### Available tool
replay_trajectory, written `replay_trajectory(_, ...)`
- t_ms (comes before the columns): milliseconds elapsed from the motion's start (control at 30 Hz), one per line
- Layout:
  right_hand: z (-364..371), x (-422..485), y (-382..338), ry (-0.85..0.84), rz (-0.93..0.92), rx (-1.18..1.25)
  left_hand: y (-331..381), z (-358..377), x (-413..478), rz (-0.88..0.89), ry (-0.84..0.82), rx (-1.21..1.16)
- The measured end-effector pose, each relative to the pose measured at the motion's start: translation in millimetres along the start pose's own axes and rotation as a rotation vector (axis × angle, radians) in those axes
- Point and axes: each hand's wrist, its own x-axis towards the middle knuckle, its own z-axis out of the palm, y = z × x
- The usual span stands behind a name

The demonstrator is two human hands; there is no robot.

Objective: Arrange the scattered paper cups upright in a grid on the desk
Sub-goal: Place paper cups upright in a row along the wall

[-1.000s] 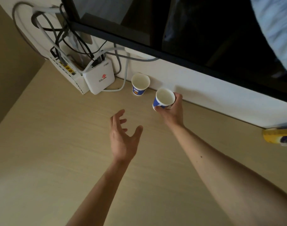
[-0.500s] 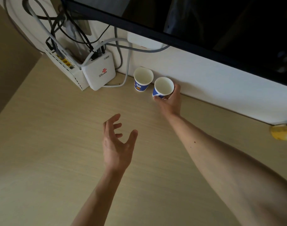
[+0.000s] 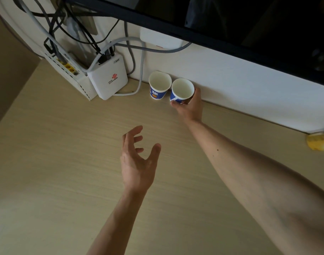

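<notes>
Two blue-and-white paper cups stand upright side by side against the white wall at the back of the pale wooden desk [image 3: 65, 162]. The left cup [image 3: 159, 88] stands free. My right hand [image 3: 189, 105] grips the right cup [image 3: 182, 91] round its lower side, and its rim touches the left cup's rim. My left hand [image 3: 137, 162] hovers over the middle of the desk, fingers spread and relaxed, holding nothing.
A white router box [image 3: 107, 80] and a second white device [image 3: 70, 74] with several cables sit at the back left, close to the cups. A dark screen [image 3: 231, 24] overhangs the wall. A yellow object [image 3: 318, 142] lies at the right edge.
My right hand has carried its cup back and left until it stands against the wall touching the free cup. My left hand has stayed open over the desk.
</notes>
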Motion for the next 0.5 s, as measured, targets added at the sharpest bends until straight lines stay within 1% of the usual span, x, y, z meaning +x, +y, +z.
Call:
replay_trajectory(267,-15.3,-17.2,0.6,0.006,0.037,0.007,3.0,-2.9,-6.1,0.016,-0.022,0.014)
replay_trajectory(367,-35.9,-45.4,-1.5,0.039,0.091,0.004,10.0,-2.9,-12.6,0.02,-0.06,0.019)
replay_trajectory(500,-73.5,-94.1,-2.4,0.038,0.149,0.088,27.4,0.4,-27.5,0.009,-0.136,0.026)
